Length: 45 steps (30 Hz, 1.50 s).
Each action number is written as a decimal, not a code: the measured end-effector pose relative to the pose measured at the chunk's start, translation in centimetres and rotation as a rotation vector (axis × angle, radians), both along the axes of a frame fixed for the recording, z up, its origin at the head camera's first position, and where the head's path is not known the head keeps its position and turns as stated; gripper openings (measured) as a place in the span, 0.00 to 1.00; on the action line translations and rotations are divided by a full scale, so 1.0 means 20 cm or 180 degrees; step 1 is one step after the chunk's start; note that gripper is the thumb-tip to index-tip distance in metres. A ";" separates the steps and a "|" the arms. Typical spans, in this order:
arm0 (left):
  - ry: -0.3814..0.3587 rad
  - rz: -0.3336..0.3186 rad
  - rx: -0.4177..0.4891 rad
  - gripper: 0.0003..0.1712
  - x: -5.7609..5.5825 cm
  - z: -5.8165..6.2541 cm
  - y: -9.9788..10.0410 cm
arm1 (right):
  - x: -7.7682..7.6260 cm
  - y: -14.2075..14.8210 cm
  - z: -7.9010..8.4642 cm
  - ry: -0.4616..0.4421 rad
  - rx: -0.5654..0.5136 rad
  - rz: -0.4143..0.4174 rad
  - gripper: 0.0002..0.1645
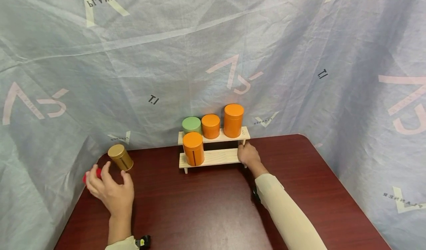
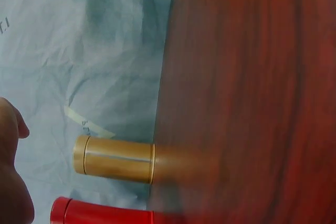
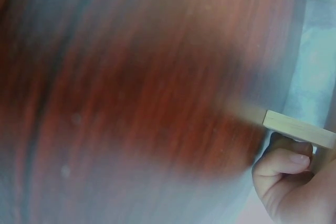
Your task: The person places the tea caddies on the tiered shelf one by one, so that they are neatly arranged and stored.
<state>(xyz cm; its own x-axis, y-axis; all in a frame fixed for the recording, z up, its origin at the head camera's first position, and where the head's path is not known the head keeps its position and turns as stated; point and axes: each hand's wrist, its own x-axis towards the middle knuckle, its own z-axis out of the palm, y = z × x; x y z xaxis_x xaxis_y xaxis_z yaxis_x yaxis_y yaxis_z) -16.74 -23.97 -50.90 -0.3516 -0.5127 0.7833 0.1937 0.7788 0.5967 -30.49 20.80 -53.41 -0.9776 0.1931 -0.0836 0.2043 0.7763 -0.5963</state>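
My left hand [image 1: 113,194] hovers at the left with its fingers spread, in front of a red canister [image 2: 105,213] that they partly cover in the head view. Just beyond the fingertips stands a gold canister [image 1: 121,157]. Its lid and side seam show in the left wrist view. At the back, my right hand [image 1: 249,155] grips the right end of a two-tier wooden rack [image 1: 221,156], fingers curled at its side support. On the upper tier are a green canister [image 1: 191,123], a short orange canister [image 1: 210,127] and a taller orange canister [image 1: 233,120]. Another orange canister [image 1: 193,152] occupies the lower tier's left end.
A dark red wooden table [image 1: 199,205] lies under everything. Grey printed cloth [image 1: 159,65] hangs behind it and along both sides, close behind the rack. The table's rounded back corner is to the right of the rack.
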 end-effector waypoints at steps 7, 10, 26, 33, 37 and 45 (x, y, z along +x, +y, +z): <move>-0.0349 0.0237 0.1063 0.49 0.03 0.05 -0.04 | 0.00 0.00 0.01 0.0001 0.0033 -0.0011 0.30; -0.0532 0.0062 0.1807 0.57 0.04 0.08 -0.07 | 0.00 0.00 0.01 0.0020 0.0050 -0.0017 0.30; -0.0884 -0.0707 0.4055 0.59 0.06 0.16 -0.20 | 0.00 0.00 0.00 0.0027 0.0008 0.0004 0.30; -0.0696 -0.0872 0.4270 0.58 0.05 0.15 -0.22 | 0.00 0.00 0.00 0.0021 0.0001 -0.0004 0.30; -0.0697 -0.0866 0.4197 0.57 0.04 0.13 -0.22 | -0.01 0.00 0.00 0.0030 0.0006 -0.0017 0.31; -0.0854 -0.0681 0.4036 0.58 0.03 0.08 -0.22 | 0.00 0.00 0.00 0.0027 -0.0002 -0.0023 0.31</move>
<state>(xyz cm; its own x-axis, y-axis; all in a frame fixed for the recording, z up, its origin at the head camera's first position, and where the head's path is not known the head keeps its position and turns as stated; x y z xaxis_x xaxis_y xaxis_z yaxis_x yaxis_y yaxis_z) -16.10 -28.44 -49.28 -0.5857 -0.7511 -0.3048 0.0041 -0.3787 0.9255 -30.51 20.73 -53.48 -0.9768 0.2002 -0.0755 0.2050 0.7745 -0.5985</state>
